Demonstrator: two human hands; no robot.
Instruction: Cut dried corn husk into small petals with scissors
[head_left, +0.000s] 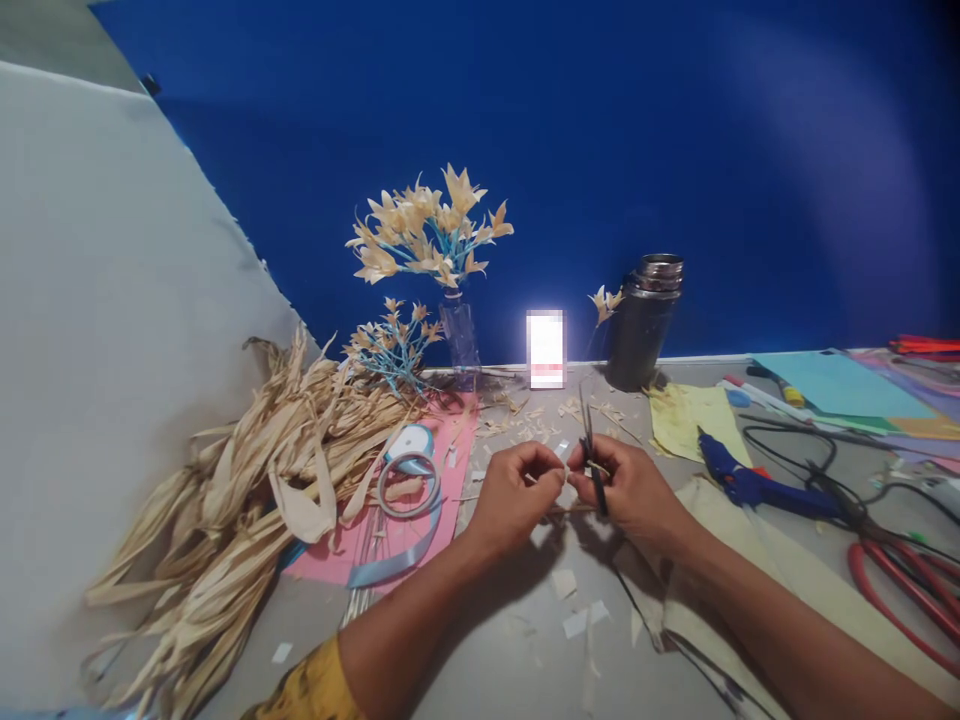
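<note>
Above the middle of the table, my left hand (523, 492) and my right hand (628, 492) meet fingertip to fingertip. Small dark scissors (598, 488) rest in my right hand, blades pointing up and away. My left thumb and forefinger are pinched on something small and pale, too little of which shows to name. Husk scraps (517, 425) and bits of white paper (586, 618) lie around both hands. Left of my left hand are a roll of tape (386, 485) and a light-blue ribbon (401, 565) on a pink sheet (457, 450).
Dried corn husks (247, 500) are heaped at left. Husk flowers (427, 225) stand in a clear bottle (460, 335), beside a smaller bunch (394, 345). A bright screen (546, 345) and a dark flask (645, 330) stand behind. At right are a blue glue gun (757, 487), cords and red-handled cutters (892, 600).
</note>
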